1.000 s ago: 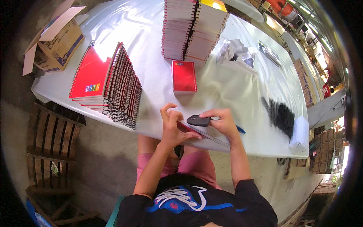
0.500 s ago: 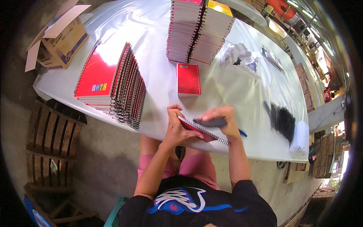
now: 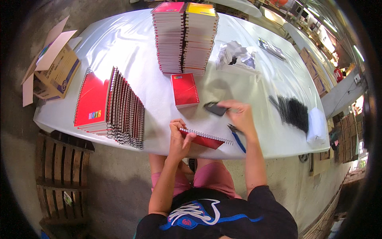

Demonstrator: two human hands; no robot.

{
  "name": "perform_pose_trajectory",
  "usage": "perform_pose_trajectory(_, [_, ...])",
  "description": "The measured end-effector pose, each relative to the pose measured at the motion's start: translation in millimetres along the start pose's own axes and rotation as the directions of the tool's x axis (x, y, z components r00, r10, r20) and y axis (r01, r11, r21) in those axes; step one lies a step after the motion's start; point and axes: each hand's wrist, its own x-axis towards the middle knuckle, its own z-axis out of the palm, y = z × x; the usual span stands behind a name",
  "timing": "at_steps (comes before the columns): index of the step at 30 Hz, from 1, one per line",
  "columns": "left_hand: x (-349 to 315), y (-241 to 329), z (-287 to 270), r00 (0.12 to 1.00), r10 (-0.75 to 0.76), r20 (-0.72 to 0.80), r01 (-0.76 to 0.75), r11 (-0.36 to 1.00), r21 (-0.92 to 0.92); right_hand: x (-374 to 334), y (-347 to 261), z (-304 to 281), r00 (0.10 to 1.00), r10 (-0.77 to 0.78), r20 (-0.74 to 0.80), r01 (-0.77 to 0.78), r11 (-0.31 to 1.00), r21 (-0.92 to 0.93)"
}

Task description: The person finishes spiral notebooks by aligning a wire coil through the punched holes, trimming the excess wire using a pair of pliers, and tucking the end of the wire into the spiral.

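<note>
My left hand (image 3: 180, 140) grips a small red notebook (image 3: 207, 142) at its left end, tilted spine up over the table's front edge. A metal spiral coil runs along the notebook's upper edge and sticks out past its right end. Over the tabletop beyond it, my right hand (image 3: 238, 115) is closed on the edge of a dark, flat, rounded piece (image 3: 216, 108), whose exact kind I cannot make out. Below that hand lie blue-handled pliers (image 3: 238, 139), partly behind my wrist. A short stack of red punched pads (image 3: 185, 91) sits just beyond the notebook.
Spiral-bound red notebooks (image 3: 93, 99) pile up at the left. Tall notebook stacks (image 3: 169, 40) stand at the back. Crumpled white wrapping (image 3: 236, 57) and black coils (image 3: 292, 113) lie rightward, beside a white roll (image 3: 316, 125). An open carton (image 3: 59, 75) is far left.
My right hand has moved away from the notebook's coil, carrying the dark piece out over the table. The pliers show more fully. My left hand keeps its hold, and the view has shifted.
</note>
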Motion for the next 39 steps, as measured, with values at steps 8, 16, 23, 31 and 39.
perform_pose_trajectory(8, [-0.4,43.6,3.0,0.92,-0.329,-0.214,0.283,0.933,-0.221,-74.0,14.1,-36.8,0.984,0.126,-0.127,-0.179,0.667,-0.723])
perform_pose_trajectory(16, [-1.0,68.0,8.5,0.939,0.085,-0.334,-0.015,0.978,0.208,-123.6,14.0,-6.7,0.983,0.131,-0.132,-0.182,0.814,-0.552])
perform_pose_trajectory(23, [0.7,75.9,4.9,0.874,0.42,-0.245,-0.269,0.837,0.477,-94.7,-109.0,23.5,0.976,-0.174,0.13,0.209,0.918,-0.338])
perform_pose_trajectory(31, [1.0,88.3,3.4,0.836,0.485,-0.257,-0.318,0.809,0.495,-91.2,-107.1,35.0,0.968,-0.192,0.16,0.231,0.932,-0.281])
perform_pose_trajectory(39, [-1.2,85.9,7.4,0.819,0.49,-0.299,-0.284,0.798,0.532,-104.6,-88.4,39.5,0.764,0.248,0.595,-0.64,0.406,0.652])
